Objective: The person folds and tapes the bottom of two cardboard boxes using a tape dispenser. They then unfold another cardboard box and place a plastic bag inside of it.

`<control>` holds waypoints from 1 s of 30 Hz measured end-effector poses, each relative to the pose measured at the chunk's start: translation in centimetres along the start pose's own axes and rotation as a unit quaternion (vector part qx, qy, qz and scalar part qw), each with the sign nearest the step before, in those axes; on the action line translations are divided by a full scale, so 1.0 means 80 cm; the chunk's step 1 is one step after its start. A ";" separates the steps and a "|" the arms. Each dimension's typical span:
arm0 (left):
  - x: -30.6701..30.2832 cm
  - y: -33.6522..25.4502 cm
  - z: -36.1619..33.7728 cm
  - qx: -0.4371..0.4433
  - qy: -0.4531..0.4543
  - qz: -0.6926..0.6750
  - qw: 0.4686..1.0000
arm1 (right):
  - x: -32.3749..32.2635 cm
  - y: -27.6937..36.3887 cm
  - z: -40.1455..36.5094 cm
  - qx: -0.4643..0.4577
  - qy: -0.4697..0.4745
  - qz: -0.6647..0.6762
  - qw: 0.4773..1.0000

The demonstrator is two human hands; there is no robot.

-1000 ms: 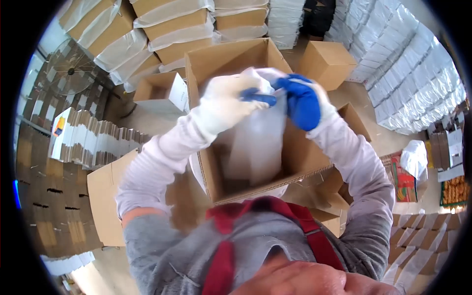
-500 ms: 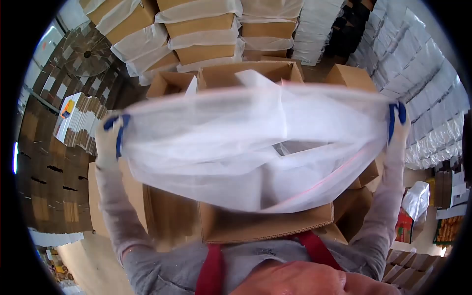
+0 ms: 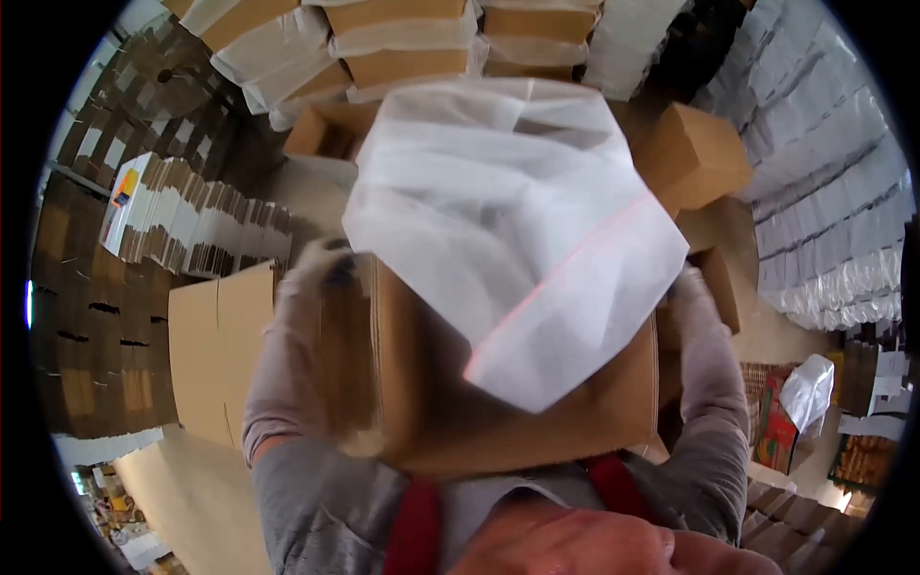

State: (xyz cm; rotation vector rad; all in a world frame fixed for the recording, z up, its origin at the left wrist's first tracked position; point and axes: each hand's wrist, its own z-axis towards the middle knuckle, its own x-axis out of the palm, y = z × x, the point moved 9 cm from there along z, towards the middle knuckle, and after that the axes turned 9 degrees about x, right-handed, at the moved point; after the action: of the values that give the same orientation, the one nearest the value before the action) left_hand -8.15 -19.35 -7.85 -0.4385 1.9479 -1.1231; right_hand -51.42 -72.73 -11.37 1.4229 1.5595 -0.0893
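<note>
A white translucent plastic liner bag (image 3: 508, 220) with a red line along one edge spreads over an open cardboard carton (image 3: 537, 436) in front of me. Its lower corner hangs into the carton's opening. At the carton's left side is my left hand (image 3: 324, 264), gloved in white and blue, just off the bag's left edge; motion smears its fingers. On the other side, my right hand (image 3: 686, 286) is beside the bag's right corner. The bag partly covers that hand, so its fingers and any hold on the bag are hidden.
Open cartons stand close around, one at right (image 3: 695, 158) and one at upper left (image 3: 326, 134). A stack of flattened cardboard (image 3: 206, 225) is at left. Wrapped cartons (image 3: 407, 67) line the back, and stacked white packs (image 3: 834, 182) fill the right side.
Both hands have come down and inward from wide apart. The bag, stretched between them before, has slackened, narrowed and settled over the carton.
</note>
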 end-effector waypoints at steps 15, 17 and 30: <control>0.099 -0.426 -0.276 0.625 0.111 0.412 0.654 | -0.070 0.371 -0.481 -0.550 -0.103 -0.153 0.815; 0.110 -0.424 -0.283 0.631 0.071 0.425 0.645 | -0.063 0.357 -0.512 -0.530 -0.159 -0.169 0.815; 0.063 -0.282 -0.438 0.776 -0.043 0.190 0.599 | 0.130 0.167 -0.537 -0.181 -0.386 -0.088 0.900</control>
State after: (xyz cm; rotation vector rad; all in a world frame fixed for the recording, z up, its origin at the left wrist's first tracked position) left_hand -41.26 -15.53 17.70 0.8326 0.3215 -1.8930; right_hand -64.37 -34.31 10.75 0.7917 0.9606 -0.4002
